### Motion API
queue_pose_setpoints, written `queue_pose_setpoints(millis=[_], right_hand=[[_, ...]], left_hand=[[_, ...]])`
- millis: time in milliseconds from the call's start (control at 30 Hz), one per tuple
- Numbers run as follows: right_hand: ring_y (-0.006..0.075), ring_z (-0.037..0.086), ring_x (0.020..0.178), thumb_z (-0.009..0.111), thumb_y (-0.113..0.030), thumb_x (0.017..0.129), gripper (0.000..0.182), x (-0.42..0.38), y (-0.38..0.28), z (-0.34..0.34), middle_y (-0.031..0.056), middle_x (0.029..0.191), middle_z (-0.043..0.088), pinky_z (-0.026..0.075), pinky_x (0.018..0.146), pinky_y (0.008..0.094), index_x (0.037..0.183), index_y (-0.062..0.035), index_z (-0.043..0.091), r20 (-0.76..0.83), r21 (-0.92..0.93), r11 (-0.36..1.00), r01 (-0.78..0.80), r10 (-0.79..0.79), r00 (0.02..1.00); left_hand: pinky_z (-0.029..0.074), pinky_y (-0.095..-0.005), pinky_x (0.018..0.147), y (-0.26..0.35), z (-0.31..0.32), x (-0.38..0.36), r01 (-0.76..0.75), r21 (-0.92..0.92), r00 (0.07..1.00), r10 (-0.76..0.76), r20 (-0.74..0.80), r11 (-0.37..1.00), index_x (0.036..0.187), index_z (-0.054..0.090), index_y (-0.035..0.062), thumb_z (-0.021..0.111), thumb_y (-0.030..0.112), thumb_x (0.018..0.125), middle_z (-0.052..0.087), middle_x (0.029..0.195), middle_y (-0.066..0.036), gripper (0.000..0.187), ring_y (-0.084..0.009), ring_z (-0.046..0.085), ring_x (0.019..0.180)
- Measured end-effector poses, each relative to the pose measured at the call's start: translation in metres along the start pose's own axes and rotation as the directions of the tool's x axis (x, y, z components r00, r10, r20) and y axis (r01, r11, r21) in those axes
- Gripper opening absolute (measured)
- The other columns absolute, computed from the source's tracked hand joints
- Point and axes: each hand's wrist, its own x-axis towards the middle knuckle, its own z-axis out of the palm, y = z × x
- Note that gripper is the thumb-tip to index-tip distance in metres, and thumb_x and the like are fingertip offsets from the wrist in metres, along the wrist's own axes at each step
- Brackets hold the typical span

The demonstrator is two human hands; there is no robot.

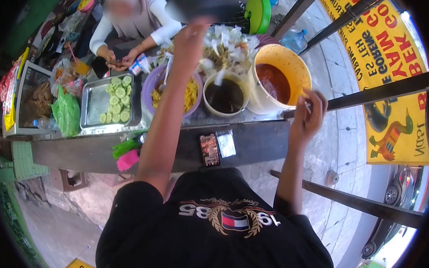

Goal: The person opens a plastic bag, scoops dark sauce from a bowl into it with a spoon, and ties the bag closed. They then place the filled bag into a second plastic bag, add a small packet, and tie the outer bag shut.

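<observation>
My left hand [190,43] reaches far forward over the counter, its fingers closed and blurred. Right at the fingertips is a smeared dark round thing [187,8], its kind unclear. Under that forearm stands a purple bowl [148,91] of yellow shredded food with a spoon in it. My right hand [310,113], fingers curled in, hovers at the outer rim of a yellow bucket [295,63] with reddish-brown liquid; what lies inside the fingers is hidden. Between the hands sits a pale tub [245,92] of dark liquid with a white utensil end showing.
A metal tray [91,115] holds cucumber slices, beside a green plastic bag [66,111]. Filled plastic bags [229,42] are heaped behind the tub. Across the counter, a person [138,22] holds their hands together. A phone [209,150] lies near the front edge. Dark rails [385,92] run along the right.
</observation>
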Motion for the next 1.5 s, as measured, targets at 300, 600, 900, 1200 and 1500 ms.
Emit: queue_pose_setpoints(millis=[300,600,900,1200,1500], right_hand=[[0.0242,0.059,0.075,0.063,-0.005,0.086,0.009,-0.228,0.092,-0.103,0.0125,0.087,0.061,0.047,0.058,0.0312,0.094,-0.0017,0.064,0.155,-0.490,0.752,-0.440,0.573,0.805],[0.0217,0.067,0.068,0.064,-0.008,0.088,0.011,-0.280,0.074,-0.073,0.0126,0.084,0.068,0.054,0.062,0.0323,0.094,0.0002,0.067,0.496,-0.413,0.767,-0.491,0.642,0.585],[0.0067,0.055,0.063,0.055,-0.007,0.096,0.014,-0.072,0.031,0.086,0.0021,0.071,0.060,0.044,0.058,0.0232,0.102,0.0000,0.065,0.648,0.143,0.946,-0.290,0.132,0.750],[0.0343,0.066,0.098,0.072,-0.020,0.064,0.032,0.076,0.229,0.323,0.0182,0.097,0.070,0.052,0.087,0.0474,0.091,-0.0025,0.071,0.931,-0.164,0.719,0.675,-0.113,0.347],[0.0297,0.062,0.113,0.061,-0.018,0.081,0.030,0.095,0.166,0.303,0.0147,0.118,0.066,0.049,0.093,0.0446,0.109,-0.0095,0.070,0.910,-0.374,0.751,0.544,0.184,0.371]], left_hand=[[0.043,-0.0271,0.067,-0.043,-0.055,-0.235,0.535,0.061,0.820,-0.535,0.201,0.843,0.084,0.068,0.0011,0.043,0.040,0.102,0.065,0.078,-0.003,0.049,-0.0098,0.054,0.071],[0.052,-0.0296,0.074,-0.064,-0.081,-0.306,0.498,0.297,0.715,-0.580,0.390,0.815,0.089,0.067,-0.0050,0.053,0.026,0.099,0.071,0.081,-0.014,0.035,-0.0213,0.071,0.080],[0.052,-0.0297,0.071,-0.049,-0.110,-0.338,0.590,0.261,0.788,-0.615,0.019,0.764,0.091,0.069,-0.0032,0.055,0.028,0.098,0.072,0.081,-0.012,0.035,-0.0166,0.069,0.078],[0.051,-0.0309,0.074,-0.008,-0.130,-0.503,0.797,0.296,0.599,-0.621,-0.506,0.527,0.097,0.071,-0.0009,0.060,0.031,0.094,0.071,0.082,-0.016,0.034,-0.0210,0.068,0.079],[0.050,-0.0290,0.064,0.084,-0.087,-0.644,0.913,0.030,0.230,-0.451,-0.862,0.408,0.089,0.071,-0.0032,0.056,0.023,0.094,0.071,0.077,-0.009,0.031,-0.0154,0.066,0.070]])
